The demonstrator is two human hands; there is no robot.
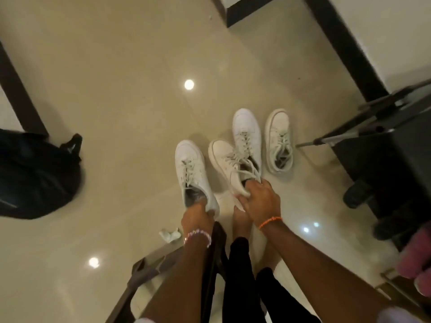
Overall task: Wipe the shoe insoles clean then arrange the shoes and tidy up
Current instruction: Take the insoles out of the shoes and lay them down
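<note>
The left hand (198, 216) grips the heel of a white sneaker (192, 170) just left of the frame's centre, fingers curled over the back rim of its opening; a beaded bracelet (198, 236) circles that wrist. The right hand (258, 199) grasps the heel of a second white sneaker (227, 164), thumb and fingers closed around its collar, with an orange cord bracelet (270, 222) on the wrist. This second shoe tilts to the upper left and overlaps the heel end of a third white sneaker (247, 131), which lies on the floor pointing up the frame. A fourth white sneaker (278, 141) lies just to the right of the third, apart from it, its laces loose. Below the hands, a bare foot (241, 220) and black trouser legs (240, 276) show.

A crumpled white wipe (169, 234) lies on the glossy beige floor (116, 89) just left of the left wrist. A black backpack (37, 176) sits at the left edge. At the right edge stand a dark tripod leg (345, 134) and a dark piece of furniture (405, 159). A metal chair frame (149, 266) crosses the lower centre.
</note>
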